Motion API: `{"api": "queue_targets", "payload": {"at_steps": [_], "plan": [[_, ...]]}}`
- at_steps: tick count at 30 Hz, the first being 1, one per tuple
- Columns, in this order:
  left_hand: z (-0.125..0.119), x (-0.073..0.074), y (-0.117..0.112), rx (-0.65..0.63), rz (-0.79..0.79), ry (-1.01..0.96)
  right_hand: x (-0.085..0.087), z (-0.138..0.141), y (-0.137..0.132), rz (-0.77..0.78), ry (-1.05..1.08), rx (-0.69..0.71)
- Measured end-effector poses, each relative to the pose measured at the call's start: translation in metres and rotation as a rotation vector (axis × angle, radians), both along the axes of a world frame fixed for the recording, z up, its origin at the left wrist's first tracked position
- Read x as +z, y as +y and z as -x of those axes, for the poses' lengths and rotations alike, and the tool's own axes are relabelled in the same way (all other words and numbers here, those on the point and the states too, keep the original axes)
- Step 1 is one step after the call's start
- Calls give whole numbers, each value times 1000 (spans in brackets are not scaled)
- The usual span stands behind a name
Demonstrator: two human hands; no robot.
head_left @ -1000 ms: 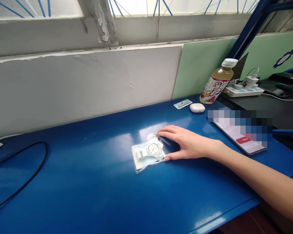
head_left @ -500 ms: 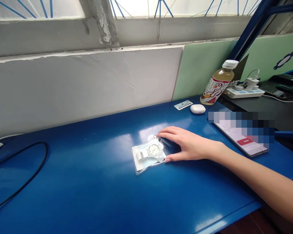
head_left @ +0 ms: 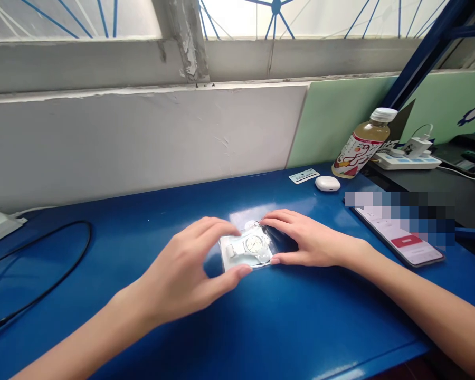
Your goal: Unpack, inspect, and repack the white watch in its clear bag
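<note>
A clear plastic bag (head_left: 226, 259) lies flat on the blue table. Inside it is a silver-white wristwatch (head_left: 254, 244) with a round pale dial, along with something pale and flat. My right hand (head_left: 306, 237) grips the bag's right side, fingertips at the far edge near a small ring and thumb at the near edge. From the left, my left hand (head_left: 193, 264) reaches over the bag's left end with thumb and fingers apart. It holds nothing, and I cannot tell whether its fingertips touch the plastic.
At the back right are a white earbud case (head_left: 328, 183), a printed card (head_left: 304, 176) and a drink bottle (head_left: 362, 145). A phone (head_left: 404, 240) lies right of my right forearm, before a power strip (head_left: 407, 161). A black cable (head_left: 69, 269) loops at left beside a white adapter (head_left: 0, 227).
My left hand has come into view from the lower left and reached the bag's left end. My right hand keeps its place on the bag. The whole view has shifted slightly.
</note>
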State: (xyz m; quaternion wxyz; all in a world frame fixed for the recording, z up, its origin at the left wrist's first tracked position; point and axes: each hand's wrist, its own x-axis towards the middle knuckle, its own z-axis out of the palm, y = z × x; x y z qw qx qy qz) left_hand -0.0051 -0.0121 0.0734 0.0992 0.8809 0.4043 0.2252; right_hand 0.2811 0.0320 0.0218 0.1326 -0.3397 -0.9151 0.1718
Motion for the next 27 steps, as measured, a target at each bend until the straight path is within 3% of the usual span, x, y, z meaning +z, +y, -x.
{"api": "queue_targets", "payload": {"at_steps": [6,13,19,27], "plan": [[2,-38,22,-15,141,137,0,3,-3,-42,-53,-21],[15,-45,31,-87,152,88,-1,5,-4,-33,-35,-47],[16,-60,31,-47,101,-13,-3,2,-5,8,-37,-44],[15,-59,31,-65,92,-42,-6,1,-4,26,-105,-64]]}}
